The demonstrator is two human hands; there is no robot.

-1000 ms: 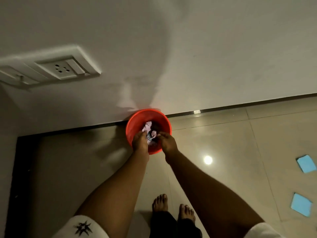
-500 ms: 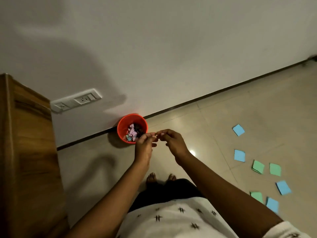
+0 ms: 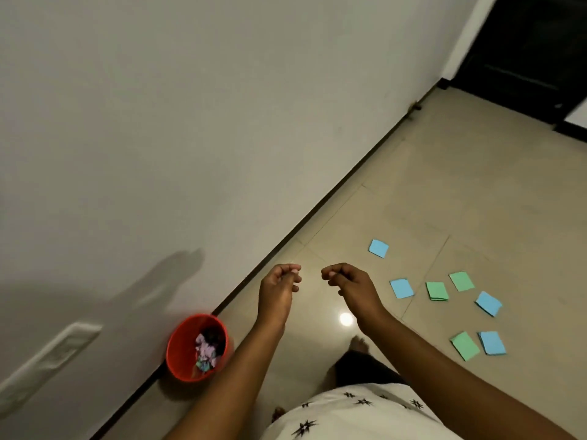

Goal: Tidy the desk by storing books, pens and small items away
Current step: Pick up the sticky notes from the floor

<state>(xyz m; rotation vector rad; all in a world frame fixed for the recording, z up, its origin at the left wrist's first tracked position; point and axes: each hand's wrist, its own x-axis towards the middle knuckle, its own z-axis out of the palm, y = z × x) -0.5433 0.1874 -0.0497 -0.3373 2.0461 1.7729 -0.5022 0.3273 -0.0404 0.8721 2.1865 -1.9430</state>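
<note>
Apart now after meeting a moment ago, left hand (image 3: 279, 284) and right hand (image 3: 351, 282) show me curled fingers, nothing visible inside. Sticky notes (image 3: 437, 291) lie on the floor (image 3: 476, 185) right of the right hand; the red bin (image 3: 181, 342) stands lower left of the left hand.

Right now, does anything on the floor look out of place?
Yes. Seven loose paper squares, four blue and three green, lie scattered on the floor tiles, apart from the red bin at the wall, which already holds crumpled scraps.
</note>
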